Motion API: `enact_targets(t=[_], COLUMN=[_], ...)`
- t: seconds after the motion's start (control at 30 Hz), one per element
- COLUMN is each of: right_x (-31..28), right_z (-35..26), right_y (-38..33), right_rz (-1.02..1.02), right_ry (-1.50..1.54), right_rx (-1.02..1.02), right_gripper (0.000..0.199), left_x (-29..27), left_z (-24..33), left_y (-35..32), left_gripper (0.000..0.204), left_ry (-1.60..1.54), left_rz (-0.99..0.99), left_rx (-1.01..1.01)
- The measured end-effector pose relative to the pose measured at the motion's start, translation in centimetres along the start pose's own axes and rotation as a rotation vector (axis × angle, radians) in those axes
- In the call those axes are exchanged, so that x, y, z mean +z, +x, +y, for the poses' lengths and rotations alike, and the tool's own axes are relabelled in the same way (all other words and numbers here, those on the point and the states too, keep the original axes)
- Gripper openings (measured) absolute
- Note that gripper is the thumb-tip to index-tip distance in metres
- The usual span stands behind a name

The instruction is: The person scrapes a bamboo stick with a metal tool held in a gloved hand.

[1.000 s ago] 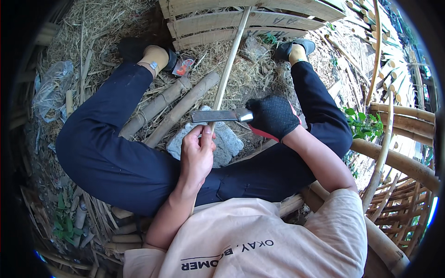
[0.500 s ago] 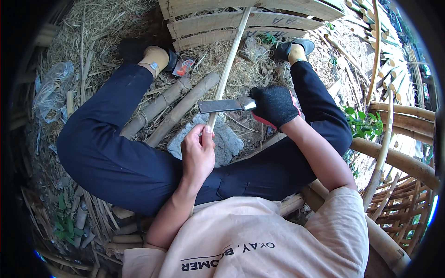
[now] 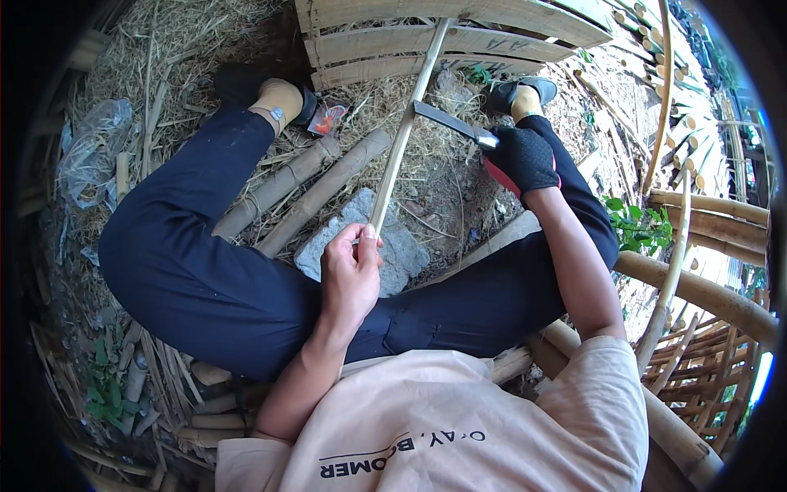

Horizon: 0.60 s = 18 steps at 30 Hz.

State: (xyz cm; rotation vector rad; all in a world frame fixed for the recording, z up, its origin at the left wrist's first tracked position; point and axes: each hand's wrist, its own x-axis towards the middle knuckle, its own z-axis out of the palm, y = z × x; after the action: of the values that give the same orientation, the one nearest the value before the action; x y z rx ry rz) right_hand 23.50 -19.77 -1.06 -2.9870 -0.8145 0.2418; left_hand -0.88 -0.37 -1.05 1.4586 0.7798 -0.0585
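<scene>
Left hand (image 3: 351, 275): bare, fingers pinched around the near end of the bamboo strip (image 3: 399, 148).
Right hand (image 3: 520, 158): black-gloved, fist clenched on the knife (image 3: 447, 123).
Knife: blade touching the strip's far half.
Strip: slanting from the grey stone (image 3: 393, 246) between the legs towards the wooden pallet (image 3: 459, 37).

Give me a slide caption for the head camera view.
Bare left hand steadies a bamboo strip; gloved right hand holds a knife against it.

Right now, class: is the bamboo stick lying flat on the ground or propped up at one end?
Propped up. The left hand lifts the near end of the stick above the stone; its far end reaches the wooden slats.
</scene>
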Motion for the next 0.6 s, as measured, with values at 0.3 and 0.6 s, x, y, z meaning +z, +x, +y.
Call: enact_targets(t=[0.3, 0.6], right_x=[-0.9, 0.8], right_z=[-6.1, -5.8], right_y=[-3.5, -2.7], right_rz=[-0.181, -0.215], right_ry=[0.152, 0.125], right_rx=[-0.249, -0.195], right_gripper=[0.02, 0.02], left_x=[-0.2, 0.0], left_z=[1.0, 0.8], left_y=[0.1, 0.3], left_gripper=[0.028, 0.03], left_ry=[-0.241, -0.216], left_rz=[-0.089, -0.092], left_rx=[-0.153, -0.145])
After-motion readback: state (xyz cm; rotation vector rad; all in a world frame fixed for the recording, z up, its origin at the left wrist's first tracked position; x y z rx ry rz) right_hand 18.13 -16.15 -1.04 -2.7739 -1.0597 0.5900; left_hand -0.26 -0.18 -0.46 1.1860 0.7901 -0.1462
